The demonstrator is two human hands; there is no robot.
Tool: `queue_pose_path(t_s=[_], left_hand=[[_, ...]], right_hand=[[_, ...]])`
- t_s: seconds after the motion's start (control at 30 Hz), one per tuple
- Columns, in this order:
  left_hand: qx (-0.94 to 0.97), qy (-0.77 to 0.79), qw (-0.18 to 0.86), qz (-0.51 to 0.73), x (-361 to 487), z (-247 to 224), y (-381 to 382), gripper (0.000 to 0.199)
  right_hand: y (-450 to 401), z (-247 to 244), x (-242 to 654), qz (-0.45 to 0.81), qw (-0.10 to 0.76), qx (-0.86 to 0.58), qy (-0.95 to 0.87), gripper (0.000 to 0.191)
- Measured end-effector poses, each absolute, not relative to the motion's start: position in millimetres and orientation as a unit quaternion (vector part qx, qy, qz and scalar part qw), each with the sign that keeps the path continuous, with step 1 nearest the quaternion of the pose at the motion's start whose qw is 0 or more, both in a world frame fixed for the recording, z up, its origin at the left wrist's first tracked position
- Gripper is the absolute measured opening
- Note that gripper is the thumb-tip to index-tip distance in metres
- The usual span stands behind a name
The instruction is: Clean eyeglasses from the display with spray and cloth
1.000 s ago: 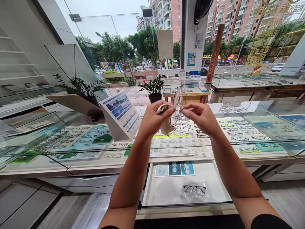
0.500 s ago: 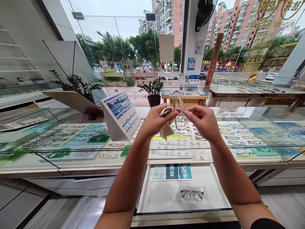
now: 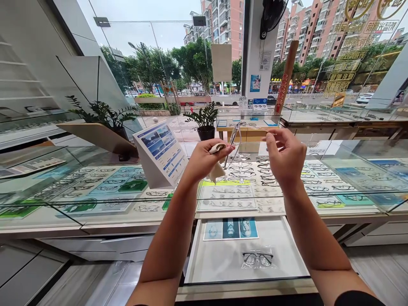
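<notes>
My left hand (image 3: 205,159) is closed on a pair of eyeglasses (image 3: 235,142), held on edge above the glass counter. A cream cloth (image 3: 216,171) is bunched in the same hand, its loose end hanging below the fingers. To the right, my right hand (image 3: 286,155) has thumb and forefinger together at what looks like the end of a thin temple stretching from the frame. Below, a pair of black-framed glasses (image 3: 257,259) in a clear plastic bag lies in the pulled-out white drawer (image 3: 219,265).
Rows of glasses lie under the counter glass (image 3: 242,195). A desk calendar (image 3: 161,155) stands on the counter left of my hands, near a tilted mirror-like board (image 3: 98,138). A potted plant (image 3: 205,123) is beyond. A picture card (image 3: 231,229) lies in the drawer.
My right hand has moved right and slightly up, away from the lenses, with a thin temple now seeming to stretch toward it. The eyeglasses have tilted and shifted slightly left in my left hand.
</notes>
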State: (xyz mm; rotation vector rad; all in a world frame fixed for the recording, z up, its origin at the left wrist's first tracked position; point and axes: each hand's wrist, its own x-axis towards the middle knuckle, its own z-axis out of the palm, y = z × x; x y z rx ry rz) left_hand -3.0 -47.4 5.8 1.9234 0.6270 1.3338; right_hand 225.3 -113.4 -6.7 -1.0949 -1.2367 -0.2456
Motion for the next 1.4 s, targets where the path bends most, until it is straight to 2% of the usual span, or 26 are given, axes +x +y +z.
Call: queue_pose_path(t_s=[0.07,0.17,0.3,0.67,1.0,1.4], left_hand=[[0.738,0.236,0.359,0.521,-2,5,-47,0.039],[0.734,0.230,0.359,0.528,1,6,-51,0.043],[0.750,0.231,0.339,0.519,7,8,-59,0.045],[0.748,0.226,0.353,0.514,13,6,-60,0.044],[0.688,0.223,0.366,0.586,10,8,-60,0.046],[0.660,0.200,0.394,0.608,9,5,-55,0.049]], right_hand=[[-110,-8,226,-0.128,0.673,-0.482,-0.547,0.032],[-104,-14,222,-0.124,0.661,-0.466,-0.575,0.057],[-98,-21,213,-0.155,0.634,-0.444,-0.613,0.067],[-105,-8,203,-0.198,0.588,-0.463,-0.633,0.065],[-104,-5,207,-0.220,0.564,-0.478,-0.637,0.078],[-102,-20,216,-0.181,0.468,-0.504,-0.703,0.067]])
